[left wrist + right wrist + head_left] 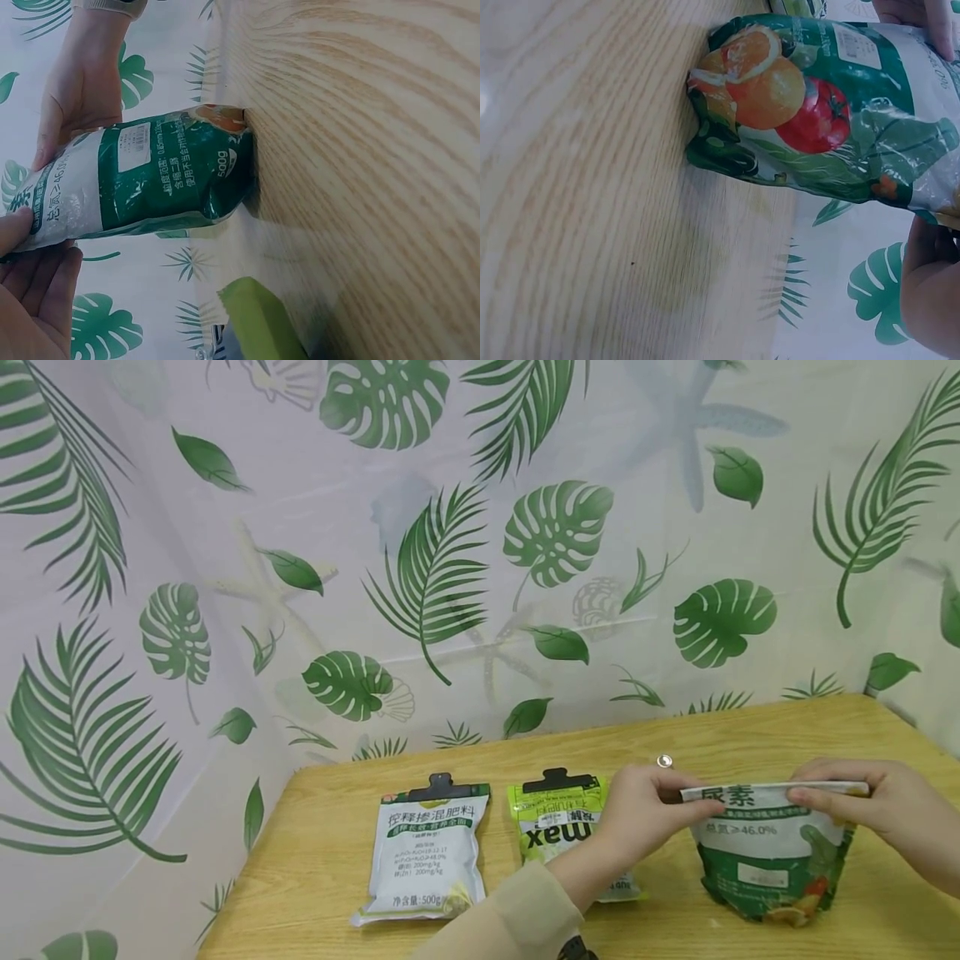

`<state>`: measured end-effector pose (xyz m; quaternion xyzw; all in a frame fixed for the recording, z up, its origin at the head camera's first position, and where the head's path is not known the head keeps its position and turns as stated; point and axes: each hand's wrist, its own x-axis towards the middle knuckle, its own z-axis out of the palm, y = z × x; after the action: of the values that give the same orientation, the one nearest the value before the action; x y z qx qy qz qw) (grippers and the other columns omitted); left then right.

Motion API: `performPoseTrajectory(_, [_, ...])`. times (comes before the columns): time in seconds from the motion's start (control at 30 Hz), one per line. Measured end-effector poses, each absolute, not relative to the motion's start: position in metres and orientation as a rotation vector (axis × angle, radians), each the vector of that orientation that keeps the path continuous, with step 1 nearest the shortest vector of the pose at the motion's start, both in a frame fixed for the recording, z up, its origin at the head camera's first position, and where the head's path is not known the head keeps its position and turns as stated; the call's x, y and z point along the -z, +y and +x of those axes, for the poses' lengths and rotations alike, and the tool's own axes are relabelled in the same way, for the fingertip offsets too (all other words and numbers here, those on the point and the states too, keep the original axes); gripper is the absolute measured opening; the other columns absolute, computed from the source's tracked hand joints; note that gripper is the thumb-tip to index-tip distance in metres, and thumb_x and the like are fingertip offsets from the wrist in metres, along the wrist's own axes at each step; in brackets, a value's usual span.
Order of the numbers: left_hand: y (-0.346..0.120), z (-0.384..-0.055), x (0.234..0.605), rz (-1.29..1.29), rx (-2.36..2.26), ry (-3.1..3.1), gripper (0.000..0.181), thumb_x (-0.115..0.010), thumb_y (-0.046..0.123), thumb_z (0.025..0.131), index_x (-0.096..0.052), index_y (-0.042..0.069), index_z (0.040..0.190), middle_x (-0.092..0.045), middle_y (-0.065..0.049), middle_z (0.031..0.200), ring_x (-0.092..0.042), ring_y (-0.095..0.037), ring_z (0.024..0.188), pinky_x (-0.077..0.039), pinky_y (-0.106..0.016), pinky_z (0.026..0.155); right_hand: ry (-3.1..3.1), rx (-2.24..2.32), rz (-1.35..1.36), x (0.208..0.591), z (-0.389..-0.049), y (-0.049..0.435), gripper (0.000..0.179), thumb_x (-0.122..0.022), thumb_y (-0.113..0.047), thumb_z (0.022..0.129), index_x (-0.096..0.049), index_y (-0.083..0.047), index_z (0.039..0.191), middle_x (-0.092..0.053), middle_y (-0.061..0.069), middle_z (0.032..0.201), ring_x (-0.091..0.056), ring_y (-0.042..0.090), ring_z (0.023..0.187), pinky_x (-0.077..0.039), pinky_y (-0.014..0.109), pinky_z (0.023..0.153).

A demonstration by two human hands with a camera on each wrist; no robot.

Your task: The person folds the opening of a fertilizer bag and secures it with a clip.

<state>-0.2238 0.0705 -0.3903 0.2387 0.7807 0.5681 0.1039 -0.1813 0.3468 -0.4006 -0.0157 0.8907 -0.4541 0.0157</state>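
A green and white fertilizer bag [757, 852] stands upright at the right of the table, its top edge folded over flat. My left hand [647, 800] pinches the top left corner between thumb and fingers. At the top right, my right hand [883, 793] grips the same edge, thumb in front and fingers behind. The left wrist view shows the bag [154, 176] with its bottom against the wood. Oranges and a tomato are printed on the bag [810, 112] in the right wrist view.
A white fertilizer bag [424, 868] lies on the wooden table [315, 843], with a black clip [442, 787] on its top. Beside it lies a lime-green bag [528, 822] with another black clip [557, 779], partly behind my left arm. A small round silver object [664, 761] is behind my left hand.
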Motion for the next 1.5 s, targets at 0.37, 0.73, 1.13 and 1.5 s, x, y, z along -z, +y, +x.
performPoseTrajectory(0.37, [0.071, -0.223, 0.39, 0.814, -1.66, 2.344, 0.012, -0.083, 0.012, 0.094, -0.086, 0.005, 0.103, -0.084, -0.004, 0.102, -0.058, 0.014, 0.068, -0.054, -0.011, 0.062, 2.667, 1.316, -0.141, 0.396, -0.194, 0.359, 0.03, -0.057, -0.026, 0.112, -0.075, -0.006, 0.126, -0.067, -0.027, 0.11, -0.065, -0.002, 0.091, -0.056, 0.032, 0.075])
performPoseTrajectory(0.73, [0.07, -0.225, 0.391, 0.79, -1.69, 2.307, 0.012, -0.083, 0.012, 0.094, -0.085, 0.004, 0.102, -0.083, -0.005, 0.102, -0.058, 0.013, 0.068, -0.054, -0.012, 0.063, 2.201, 1.902, -0.794, 0.406, -0.218, 0.391, 0.061, -0.024, 0.008, 0.113, -0.073, -0.022, 0.132, -0.078, -0.011, 0.125, -0.072, 0.002, 0.111, -0.054, 0.011, 0.087])
performPoseTrajectory(1.13, [0.067, -0.224, 0.393, 0.791, -1.721, 2.249, 0.014, -0.082, 0.01, 0.094, -0.084, 0.001, 0.104, -0.083, -0.01, 0.104, -0.06, 0.014, 0.068, -0.056, -0.011, 0.066, 2.413, 1.812, -0.575, 0.401, -0.241, 0.391, 0.049, -0.036, 0.004, 0.113, -0.075, -0.024, 0.124, -0.078, -0.009, 0.118, -0.077, 0.008, 0.105, -0.061, 0.018, 0.086])
performPoseTrajectory(1.5, [0.066, -0.224, 0.393, 0.777, -1.723, 2.222, 0.014, -0.082, 0.01, 0.094, -0.084, -0.001, 0.105, -0.082, -0.011, 0.104, -0.06, 0.013, 0.069, -0.055, -0.011, 0.065, 2.512, 1.634, -0.407, 0.408, -0.264, 0.382, 0.034, -0.043, -0.006, 0.115, -0.073, -0.018, 0.125, -0.076, -0.02, 0.115, -0.075, 0.001, 0.102, -0.061, 0.017, 0.083])
